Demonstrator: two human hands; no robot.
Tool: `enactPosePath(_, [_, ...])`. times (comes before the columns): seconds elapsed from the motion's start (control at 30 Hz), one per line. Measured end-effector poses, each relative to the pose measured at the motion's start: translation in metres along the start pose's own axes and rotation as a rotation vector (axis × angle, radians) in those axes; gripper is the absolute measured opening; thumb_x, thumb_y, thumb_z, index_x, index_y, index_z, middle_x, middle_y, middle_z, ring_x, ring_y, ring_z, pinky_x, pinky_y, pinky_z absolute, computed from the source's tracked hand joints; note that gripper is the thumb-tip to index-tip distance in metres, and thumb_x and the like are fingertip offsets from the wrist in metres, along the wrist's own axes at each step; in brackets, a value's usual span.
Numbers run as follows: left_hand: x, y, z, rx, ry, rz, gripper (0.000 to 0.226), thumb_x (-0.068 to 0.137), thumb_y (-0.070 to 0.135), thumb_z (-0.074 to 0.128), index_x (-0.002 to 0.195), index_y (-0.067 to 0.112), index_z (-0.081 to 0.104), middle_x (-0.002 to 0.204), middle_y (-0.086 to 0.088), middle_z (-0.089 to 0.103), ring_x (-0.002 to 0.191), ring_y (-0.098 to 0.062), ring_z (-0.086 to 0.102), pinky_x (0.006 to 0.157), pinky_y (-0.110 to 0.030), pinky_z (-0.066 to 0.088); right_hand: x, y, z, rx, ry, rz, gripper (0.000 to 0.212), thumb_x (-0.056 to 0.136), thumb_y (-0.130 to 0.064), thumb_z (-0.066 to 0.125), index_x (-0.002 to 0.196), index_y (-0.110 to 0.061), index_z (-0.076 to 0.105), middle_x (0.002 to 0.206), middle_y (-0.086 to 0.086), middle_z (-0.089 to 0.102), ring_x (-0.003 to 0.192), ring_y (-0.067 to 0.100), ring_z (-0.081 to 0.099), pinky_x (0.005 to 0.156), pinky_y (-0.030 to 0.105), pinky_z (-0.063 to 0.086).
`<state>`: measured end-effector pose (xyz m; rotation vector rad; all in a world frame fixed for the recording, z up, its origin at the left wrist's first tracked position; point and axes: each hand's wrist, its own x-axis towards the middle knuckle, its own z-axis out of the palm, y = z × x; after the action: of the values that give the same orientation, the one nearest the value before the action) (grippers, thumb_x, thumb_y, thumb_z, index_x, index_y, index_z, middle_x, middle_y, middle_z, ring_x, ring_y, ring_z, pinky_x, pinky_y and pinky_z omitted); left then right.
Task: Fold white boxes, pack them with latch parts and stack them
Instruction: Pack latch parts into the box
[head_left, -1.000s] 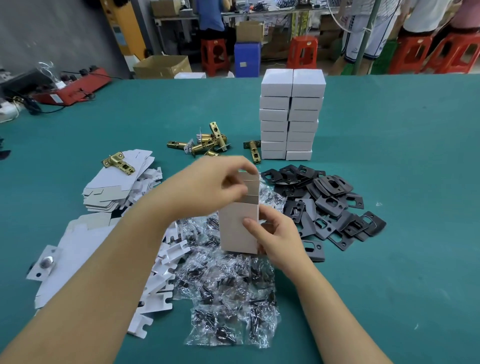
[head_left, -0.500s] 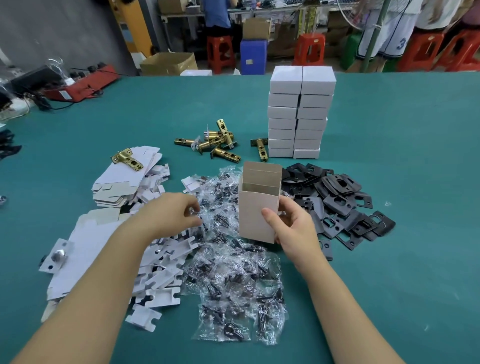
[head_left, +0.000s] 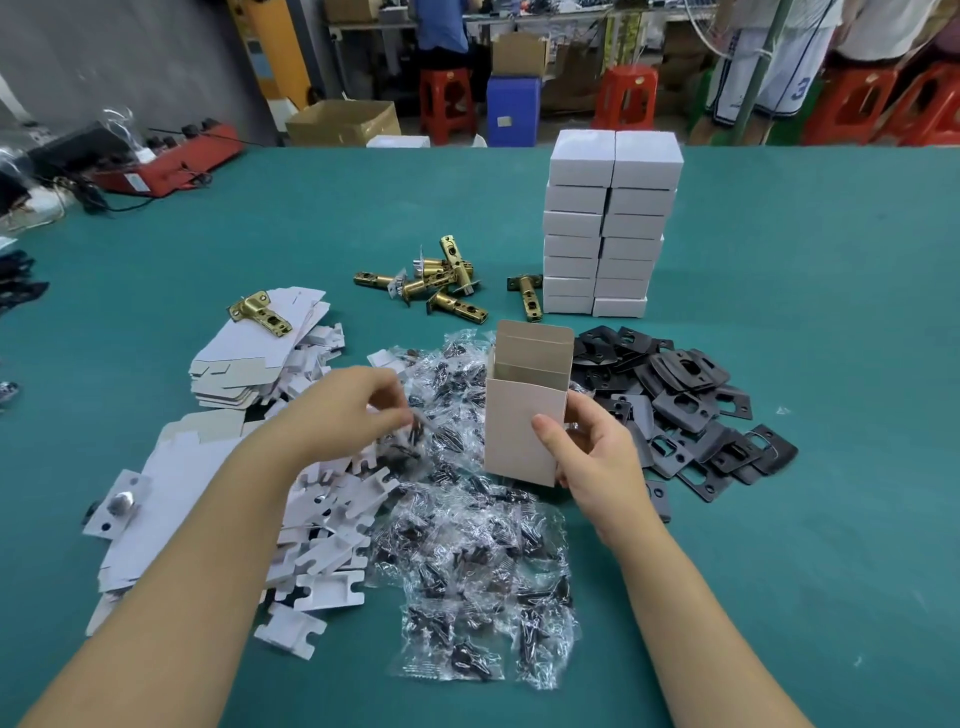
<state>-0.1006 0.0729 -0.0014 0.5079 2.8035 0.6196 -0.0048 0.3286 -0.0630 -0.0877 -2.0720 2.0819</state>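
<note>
My right hand (head_left: 587, 457) grips an upright folded white box (head_left: 524, 410) with its top flaps open, held just above a heap of clear screw packets (head_left: 467, 551). My left hand (head_left: 348, 410) pinches one screw packet (head_left: 415, 431) at the left side of that heap. Brass latch bolts (head_left: 441, 283) lie farther back in the middle. Black strike plates (head_left: 691, 410) are piled to the right of the box. Two tall stacks of closed white boxes (head_left: 610, 223) stand behind them.
Flat unfolded box blanks (head_left: 249, 358) and white card inserts (head_left: 332, 525) lie at the left, one brass latch (head_left: 260, 312) on top. A red tool (head_left: 166, 161) and cables sit at the far left. Stools, cartons and people stand beyond the green table (head_left: 831, 519).
My left hand left the box's top flap, dropped to the packet heap and took hold of a packet. My right hand keeps the box upright, now with open top.
</note>
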Motion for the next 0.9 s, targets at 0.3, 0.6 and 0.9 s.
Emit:
enactPosePath(0.3, [-0.005,0.025,-0.002,-0.982,0.095,-0.003,0.029,0.097,0.003,0.064,0.120,0.019,0.069,0.087,-0.027,0.073,0.083,-0.036,0.076,0.067,-0.032,0.063,0.001,-0.001,0.000,-0.024,-0.001,0.019,0.025,0.097,-0.022,0.069,0.115,-0.039,0.066,0.094,-0.017,0.075,0.064,-0.005,0.061,0.054,0.011,0.047])
enactPosePath(0.6, [-0.011,0.065,-0.009,-1.119,0.162,0.077,0.021,0.089,0.014,0.071,0.104,-0.001,0.067,0.098,-0.023,0.074,0.092,-0.037,0.076,0.077,-0.035,0.063,0.001,-0.002,0.000,-0.023,-0.017,0.011,0.027,0.096,-0.024,0.071,0.112,-0.045,0.065,0.101,-0.017,0.075,0.076,-0.002,0.066,0.056,0.013,0.048])
enactPosePath(0.9, [-0.004,0.104,-0.006,-0.406,0.313,0.315,0.029,0.092,0.009,0.072,0.108,0.033,0.076,0.086,0.006,0.075,0.078,-0.015,0.069,0.073,-0.033,0.057,0.000,-0.002,0.000,-0.012,-0.055,-0.009,0.023,0.094,-0.035,0.070,0.110,-0.051,0.068,0.103,-0.009,0.075,0.078,0.002,0.065,0.057,0.013,0.047])
